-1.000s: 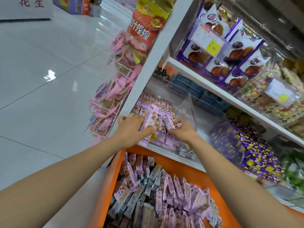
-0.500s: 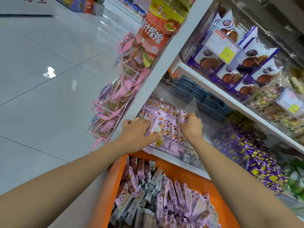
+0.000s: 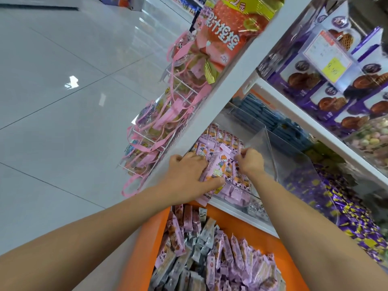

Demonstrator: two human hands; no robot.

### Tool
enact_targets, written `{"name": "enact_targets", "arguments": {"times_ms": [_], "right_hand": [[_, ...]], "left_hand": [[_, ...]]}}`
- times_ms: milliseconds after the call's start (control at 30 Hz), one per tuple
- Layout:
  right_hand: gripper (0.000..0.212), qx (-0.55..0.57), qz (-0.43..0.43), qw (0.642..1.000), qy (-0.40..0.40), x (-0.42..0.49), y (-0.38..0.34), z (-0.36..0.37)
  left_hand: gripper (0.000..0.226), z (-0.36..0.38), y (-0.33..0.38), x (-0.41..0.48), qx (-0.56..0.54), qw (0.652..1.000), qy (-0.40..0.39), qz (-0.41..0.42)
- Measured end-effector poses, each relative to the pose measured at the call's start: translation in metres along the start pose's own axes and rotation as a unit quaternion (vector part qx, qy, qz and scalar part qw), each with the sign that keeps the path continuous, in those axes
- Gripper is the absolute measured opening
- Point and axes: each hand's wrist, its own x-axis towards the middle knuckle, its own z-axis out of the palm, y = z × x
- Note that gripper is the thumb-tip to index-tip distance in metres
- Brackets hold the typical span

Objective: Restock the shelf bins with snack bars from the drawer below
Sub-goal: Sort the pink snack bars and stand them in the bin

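Done so far: the clear shelf bin (image 3: 260, 143) already carries neat rows of pink snack bars (image 3: 222, 139), from the back nearly to the front lip.
In hand: my left grip (image 3: 186, 177) clasps a small bundle (image 3: 214, 166) of the same bars, thumb beneath and fingers on top, laid over the front rows. My right grip (image 3: 251, 160) is curled on the top end of one bar in the row, pinching it.
Left to do: I judge that the bundle is not yet seated in line. The orange drawer (image 3: 144, 255) below holds a heap of loose bars (image 3: 220, 259) in pink and grey wrappers, so plenty of stock remains.
Around: a bin of purple-wrapped sweets (image 3: 336, 206) lies to the right, purple waffle boxes (image 3: 304, 76) sit on the shelf above, and a wire rack (image 3: 168, 127) of pink-ribboned bags hangs to the left.
In the way: the bin's clear side wall stands just beside my right grip, and the white shelf upright (image 3: 241, 80) crowds my left.
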Motion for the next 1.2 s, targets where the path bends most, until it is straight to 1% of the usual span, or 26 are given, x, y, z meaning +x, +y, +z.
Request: {"name": "enact_targets", "arguments": {"times_ms": [67, 200, 300, 400, 467, 500, 600, 633, 667, 733, 800, 833, 933, 1000, 1033, 1100, 1200], "right_hand": [[0.016, -0.002, -0.009, 1.000, -0.017, 0.001, 0.004, 0.003], [0.021, 0.010, -0.043, 0.999, -0.016, -0.007, 0.005, -0.003], [0.031, 0.057, -0.090, 0.994, 0.004, -0.021, 0.004, -0.012], [0.029, 0.144, -0.119, 0.982, 0.011, -0.037, 0.007, -0.022], [0.019, 0.241, -0.136, 0.961, -0.008, -0.056, 0.008, -0.031], [0.015, 0.296, -0.152, 0.943, -0.022, -0.068, 0.009, -0.036], [0.013, 0.431, -0.191, 0.878, -0.081, -0.104, 0.015, -0.049], [0.015, 0.454, -0.200, 0.862, -0.107, -0.115, 0.018, -0.052], [0.021, 0.468, -0.209, 0.849, -0.133, -0.125, 0.020, -0.055], [0.036, 0.473, -0.218, 0.837, -0.167, -0.140, 0.020, -0.058], [0.044, 0.472, -0.208, 0.842, -0.159, -0.150, 0.018, -0.060], [0.045, 0.471, -0.197, 0.847, -0.144, -0.152, 0.017, -0.061], [0.034, 0.452, -0.179, 0.867, -0.106, -0.153, 0.018, -0.065], [0.026, 0.427, -0.155, 0.887, -0.074, -0.148, 0.023, -0.065], [0.024, 0.413, -0.138, 0.899, -0.052, -0.144, 0.028, -0.063], [0.024, 0.362, -0.104, 0.926, -0.004, -0.136, 0.039, -0.061], [0.025, 0.252, -0.070, 0.964, 0.056, -0.124, 0.056, -0.056]], "left_hand": [[0.081, 0.000, -0.001, 0.000, -0.001, 1.000, 0.001, 0.000], [0.076, -0.002, 0.002, -0.001, -0.023, 1.000, -0.012, -0.013], [0.065, -0.005, 0.007, 0.000, -0.031, 0.999, -0.024, -0.036], [0.058, -0.006, 0.020, 0.002, -0.060, 0.996, -0.008, -0.068], [0.059, -0.006, 0.029, 0.005, -0.092, 0.990, 0.011, -0.105], [0.059, -0.005, 0.032, 0.007, -0.113, 0.985, 0.019, -0.126], [0.062, 0.001, 0.041, 0.012, -0.148, 0.971, 0.051, -0.178], [0.062, 0.002, 0.045, 0.014, -0.145, 0.968, 0.059, -0.195], [0.061, 0.003, 0.048, 0.015, -0.134, 0.967, 0.063, -0.210], [0.059, 0.005, 0.055, 0.019, -0.106, 0.964, 0.065, -0.233], [0.060, 0.009, 0.061, 0.022, -0.089, 0.961, 0.058, -0.257], [0.061, 0.011, 0.063, 0.023, -0.083, 0.960, 0.053, -0.264], [0.064, 0.012, 0.069, 0.024, -0.091, 0.957, 0.048, -0.272], [0.065, 0.008, 0.074, 0.022, -0.080, 0.959, 0.017, -0.271], [0.063, 0.007, 0.076, 0.021, -0.051, 0.965, -0.008, -0.258], [0.053, 0.009, 0.071, 0.015, 0.028, 0.977, -0.038, -0.206], [0.044, 0.018, 0.051, 0.003, 0.110, 0.987, -0.022, -0.118]]}}
